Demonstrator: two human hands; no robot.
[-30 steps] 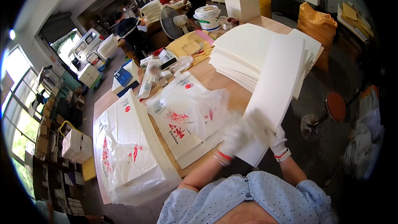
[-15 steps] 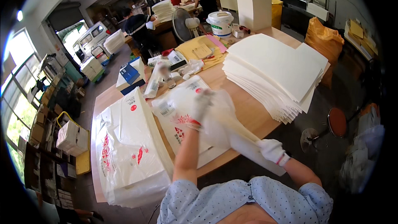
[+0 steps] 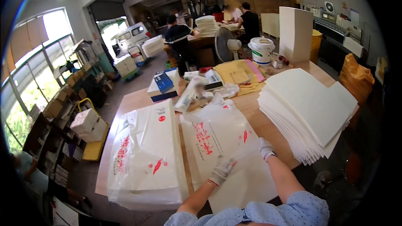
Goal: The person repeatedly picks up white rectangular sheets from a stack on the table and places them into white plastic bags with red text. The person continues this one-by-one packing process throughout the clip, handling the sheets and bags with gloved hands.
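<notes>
A translucent plastic bag [image 3: 217,132] with red printing lies over a white sheet on the wooden table in front of me. My left hand [image 3: 222,169], in a white glove, rests on its near part with the fingers spread. At the right edge of the bag, my gloved right hand [image 3: 266,148] appears to pinch the film, though its fingertips are partly hidden. To the left lies a thick stack of white sheets in printed plastic bags [image 3: 146,150]. Fanned white boards [image 3: 307,104] are piled on the right.
Toward the back of the table are a blue box [image 3: 163,83], yellow envelopes [image 3: 238,75], a white bucket [image 3: 261,51] and a tall white block [image 3: 295,33]. A fan [image 3: 226,44] stands behind. Several people work farther off. An orange sack [image 3: 356,75] stands at right.
The bag, bunched and lifted between my hands before, now lies spread flat. My left hand has come down nearer to me, and my right hand has moved to the bag's right edge. The view has shifted.
</notes>
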